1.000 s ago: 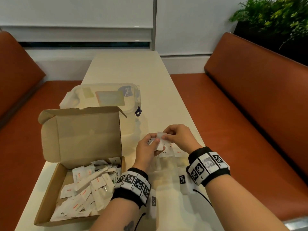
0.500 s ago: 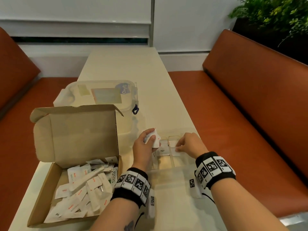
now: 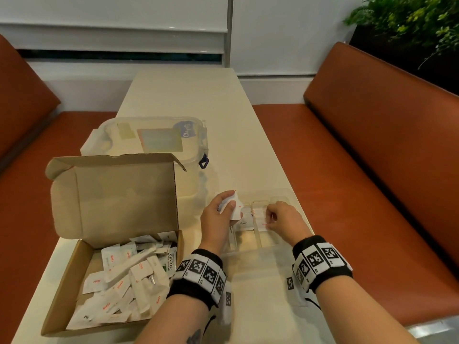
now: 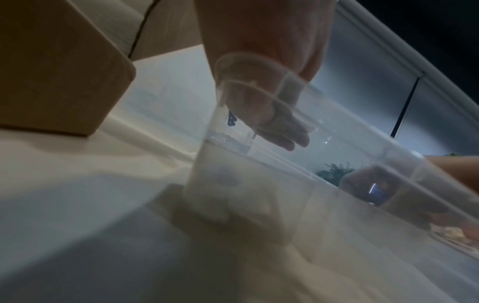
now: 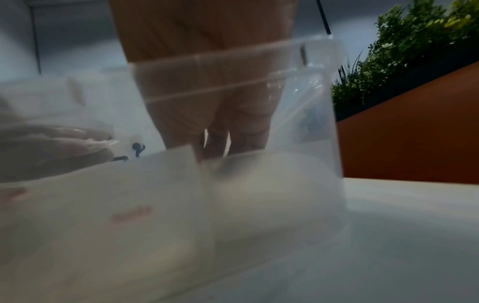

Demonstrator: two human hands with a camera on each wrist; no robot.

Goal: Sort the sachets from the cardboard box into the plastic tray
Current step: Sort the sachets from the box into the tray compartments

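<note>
An open cardboard box (image 3: 65,281) at the front left holds several white sachets (image 3: 124,276). To its right stands the clear plastic tray (image 3: 280,196) with narrow compartments. My left hand (image 3: 223,213) grips a few white sachets (image 3: 236,207) just over the tray's left edge. My right hand (image 3: 272,217) reaches down into a middle compartment and pinches a sachet with red print (image 3: 259,217). A "Pepper" sachet (image 3: 244,221) lies in the compartment beside it. The wrist views show both hands blurred through the tray wall (image 4: 259,92), and the red-print sachet (image 5: 129,207) close up.
A lidded clear container (image 3: 154,137) stands behind the box's raised flap (image 3: 124,194). A flat clear plastic piece (image 3: 260,281) lies between my wrists. Orange benches (image 3: 360,170) flank the narrow table, whose right edge runs close to the tray. A plant (image 3: 409,23) is at the far right.
A second ago both hands held the sachets together above the tray. My right hand has since gone down into a compartment with one sachet, and the left keeps the others.
</note>
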